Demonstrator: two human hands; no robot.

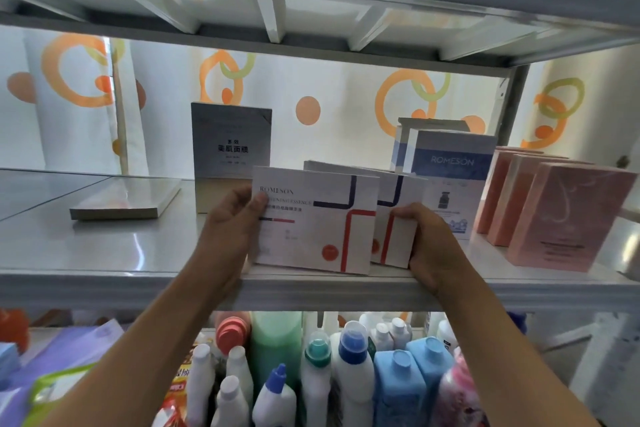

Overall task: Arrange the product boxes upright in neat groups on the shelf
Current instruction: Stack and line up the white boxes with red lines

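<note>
Two white boxes marked with red and navy lines stand upright at the near edge of the shelf [104, 274], the front white box [311, 222] overlapping the rear white box [398, 218]; left hand [232, 218] grips the front box's left edge, thumb curled across its face; right hand [426, 243] grips the rear box's right edge, fingers wrapped round it. Far left, a silver box [230, 142] stands upright; a flat box [128, 198] lies to its left. Right, blue-and-white boxes [450, 163] and three pink boxes [554, 211] stand grouped. Bottles [346, 374] fill the lower shelf.
</note>
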